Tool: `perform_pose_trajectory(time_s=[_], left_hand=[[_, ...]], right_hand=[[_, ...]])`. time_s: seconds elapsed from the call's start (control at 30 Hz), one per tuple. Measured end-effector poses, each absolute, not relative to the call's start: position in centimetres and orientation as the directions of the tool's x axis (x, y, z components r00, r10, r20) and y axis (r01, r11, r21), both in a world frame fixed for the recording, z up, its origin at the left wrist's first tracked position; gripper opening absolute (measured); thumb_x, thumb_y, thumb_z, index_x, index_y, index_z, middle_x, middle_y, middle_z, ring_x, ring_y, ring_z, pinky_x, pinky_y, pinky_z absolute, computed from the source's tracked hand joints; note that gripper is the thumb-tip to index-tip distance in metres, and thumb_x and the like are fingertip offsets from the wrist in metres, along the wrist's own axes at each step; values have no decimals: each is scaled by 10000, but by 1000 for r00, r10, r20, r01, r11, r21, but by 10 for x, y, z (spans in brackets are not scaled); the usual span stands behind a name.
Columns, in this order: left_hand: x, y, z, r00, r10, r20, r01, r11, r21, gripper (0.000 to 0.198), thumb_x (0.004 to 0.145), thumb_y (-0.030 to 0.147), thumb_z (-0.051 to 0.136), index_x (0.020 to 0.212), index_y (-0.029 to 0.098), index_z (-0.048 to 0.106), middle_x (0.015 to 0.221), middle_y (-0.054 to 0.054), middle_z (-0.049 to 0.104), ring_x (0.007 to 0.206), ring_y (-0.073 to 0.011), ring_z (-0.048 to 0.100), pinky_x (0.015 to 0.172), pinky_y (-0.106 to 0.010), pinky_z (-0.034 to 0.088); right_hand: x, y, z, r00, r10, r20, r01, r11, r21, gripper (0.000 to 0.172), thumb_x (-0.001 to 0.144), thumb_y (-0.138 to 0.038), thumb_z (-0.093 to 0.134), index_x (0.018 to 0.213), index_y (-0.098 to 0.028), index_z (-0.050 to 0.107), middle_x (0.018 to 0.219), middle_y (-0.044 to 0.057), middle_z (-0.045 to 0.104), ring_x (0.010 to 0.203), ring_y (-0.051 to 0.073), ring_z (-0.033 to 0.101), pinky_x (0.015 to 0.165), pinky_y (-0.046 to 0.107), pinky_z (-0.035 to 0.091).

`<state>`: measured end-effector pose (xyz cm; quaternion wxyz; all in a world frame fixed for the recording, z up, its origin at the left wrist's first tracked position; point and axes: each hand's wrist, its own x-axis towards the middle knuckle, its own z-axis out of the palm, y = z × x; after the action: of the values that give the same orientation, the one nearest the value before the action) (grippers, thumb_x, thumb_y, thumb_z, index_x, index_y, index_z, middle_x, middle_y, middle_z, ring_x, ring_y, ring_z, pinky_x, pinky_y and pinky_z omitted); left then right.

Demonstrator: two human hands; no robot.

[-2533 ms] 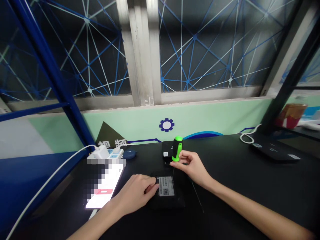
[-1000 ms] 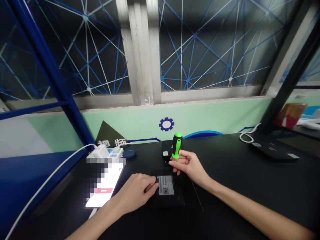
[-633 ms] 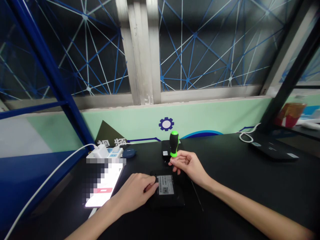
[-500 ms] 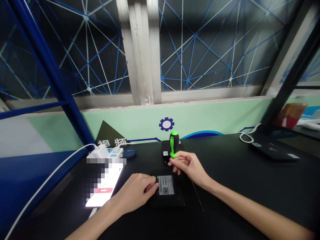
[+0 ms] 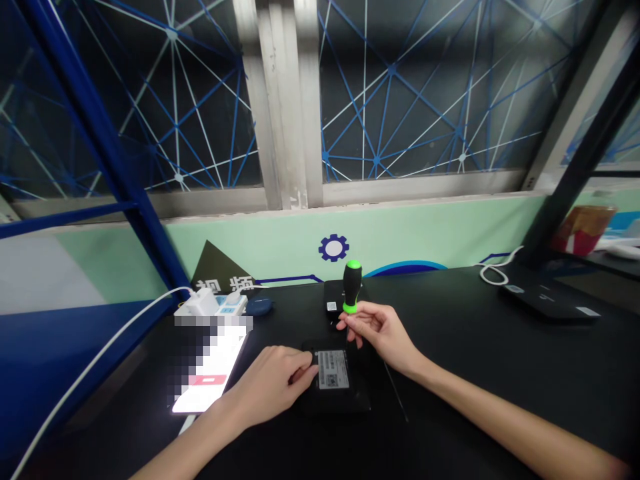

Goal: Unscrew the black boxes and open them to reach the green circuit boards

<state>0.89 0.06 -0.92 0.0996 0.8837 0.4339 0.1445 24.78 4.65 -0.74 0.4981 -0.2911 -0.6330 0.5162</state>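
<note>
A black flat device [image 5: 345, 402] with a grey printed label on its upper face lies on the dark table. My left hand [image 5: 280, 375] grips its left side, thumb beside the label and fingers curled. In my right hand [image 5: 379, 330] is a screwdriver [image 5: 353, 283] with a black and green handle, held upright by the fingertips around its shaft just below the handle. Its tip is over the far right corner of the device; whether it sits in a screw cannot be made out. A thin dark rod [image 5: 397, 393] lies to the device's right.
Behind the screwdriver sits another small black box [image 5: 331, 293]. To the left are a glowing tablet [image 5: 215, 367], a power strip [image 5: 230, 307] with a white charger, and a dark blue case [image 5: 259, 306]. A black flat device [image 5: 545, 303] and white cable [image 5: 493, 273] lie far right.
The screwdriver handle has turned about its axis, its green side stripe no longer facing me, and leans slightly further right. My left hand and the device have stayed put.
</note>
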Motion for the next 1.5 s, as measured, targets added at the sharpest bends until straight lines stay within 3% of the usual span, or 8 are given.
perform_pose_trajectory(time_s=[0.67, 0.9, 1.07, 1.27, 1.5], left_hand=[[9, 2, -8, 574, 805, 149, 745, -590, 311, 393, 1004, 325, 416, 650, 197, 302, 597, 41, 445, 518, -117, 388, 530, -268, 216], [9, 1, -7, 574, 805, 151, 748, -591, 302, 396, 1008, 332, 407, 652, 196, 298, 595, 40, 446, 516, -117, 378, 531, -273, 216], [9, 2, -9, 571, 807, 149, 750, -587, 305, 397, 1007, 335, 412, 651, 195, 302, 597, 44, 444, 517, -115, 374, 527, -270, 216], [10, 2, -8, 569, 808, 153, 751, -587, 303, 393, 1005, 328, 417, 652, 196, 308, 595, 43, 445, 515, -115, 382, 530, -272, 216], [10, 2, -9, 570, 808, 150, 752, -586, 300, 392, 1002, 326, 421, 651, 195, 304, 596, 43, 456, 514, -114, 395, 529, -274, 223]], right_hand=[[254, 51, -5, -139, 890, 434, -184, 407, -895, 240, 924, -407, 614, 953, -173, 569, 766, 38, 663, 625, 144, 613, 598, 278, 515], [257, 53, -3, -172, 903, 394, -183, 364, -913, 322, 952, -468, 529, 857, -166, 594, 759, 61, 679, 635, 164, 621, 601, 292, 512], [257, 50, -1, -204, 873, 444, -43, 445, -895, 432, 962, -440, 510, 666, -155, 646, 685, 56, 664, 639, 160, 607, 645, 292, 499], [256, 48, -3, -274, 884, 378, 47, 405, -913, 436, 945, -441, 548, 631, -151, 631, 625, 34, 646, 546, 124, 562, 557, 251, 460], [255, 44, -2, -273, 895, 352, 27, 373, -927, 463, 940, -469, 550, 605, -153, 597, 546, 12, 604, 472, 103, 524, 488, 223, 421]])
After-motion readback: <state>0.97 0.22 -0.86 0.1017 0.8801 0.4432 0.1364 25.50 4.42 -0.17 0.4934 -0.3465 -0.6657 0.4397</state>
